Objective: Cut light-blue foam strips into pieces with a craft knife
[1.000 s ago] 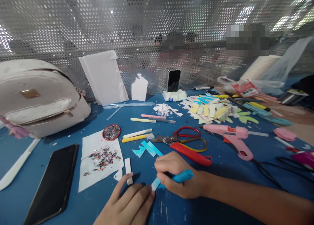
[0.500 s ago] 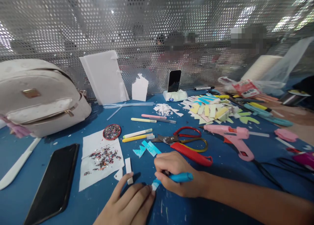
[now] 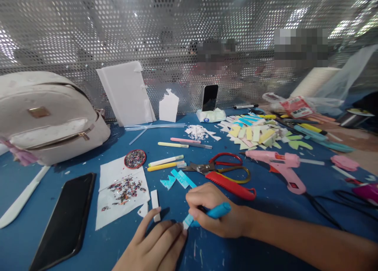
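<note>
One small strip (image 3: 188, 221) part blue, its near end white

Taking the scissors (image 3: 203, 167) as landmark, the strip lies on the table (image 3: 103, 251) on their near side, between the two hands. The part that shows beyond the left fingertips carries blue; the end at those fingertips is white, so the colouring looks well along but incomplete, with that end apparently left. How much lies hidden by the hands cannot be told.

The left hand (image 3: 159, 243), nearer than the scissors and to their left, is spread palm down, fingertips on the strip's white end; one outstretched finger reaches the near end of a plain white piece (image 3: 155, 204). The right hand (image 3: 211, 210), just on the near side of the scissors, is curled round a blue marker (image 3: 220, 210) whose tip is hidden.

Just left of the scissors' blades and slightly nearer lie blue pieces (image 3: 179, 178), one of them jagged; they seem coloured all over or nearly so, though streakily. The plain white piece shows no blue and looks untouched. Beyond the scissors, to the right, a heap of cut strips (image 3: 256, 134) in white, yellow, green and blue suggests much cutting done. Beyond the scissors to the left stands a house-shaped card (image 3: 169, 108), white on its visible face.
</note>
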Motion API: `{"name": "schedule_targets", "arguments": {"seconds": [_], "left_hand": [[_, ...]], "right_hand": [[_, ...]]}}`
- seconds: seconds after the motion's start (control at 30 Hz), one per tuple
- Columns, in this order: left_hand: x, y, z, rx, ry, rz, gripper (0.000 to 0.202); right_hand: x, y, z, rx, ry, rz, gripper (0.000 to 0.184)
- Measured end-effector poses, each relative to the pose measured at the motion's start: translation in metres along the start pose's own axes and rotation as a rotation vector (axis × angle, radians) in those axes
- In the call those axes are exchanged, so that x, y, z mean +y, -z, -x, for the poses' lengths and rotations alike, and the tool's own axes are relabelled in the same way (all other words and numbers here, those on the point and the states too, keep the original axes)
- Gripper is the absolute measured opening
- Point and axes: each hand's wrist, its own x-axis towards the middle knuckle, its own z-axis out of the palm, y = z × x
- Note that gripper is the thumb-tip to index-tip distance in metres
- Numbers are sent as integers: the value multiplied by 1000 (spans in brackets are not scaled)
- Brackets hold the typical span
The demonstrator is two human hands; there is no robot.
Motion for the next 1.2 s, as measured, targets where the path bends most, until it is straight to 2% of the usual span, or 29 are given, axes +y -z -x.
{"name": "schedule_targets", "arguments": {"seconds": [0.13,0.67,1.2], "left_hand": [[0,-1,-1,6,0,2,30],[-1,1,0,-4,9,7,29],[-1,2,-2,-3,-2,5,27]], "right_hand": [[-2,2,-1,32,-36,7,28],[1,1,-1,3,-37,-3,31],[0,4,-3,27,-107,-41,32]]}}
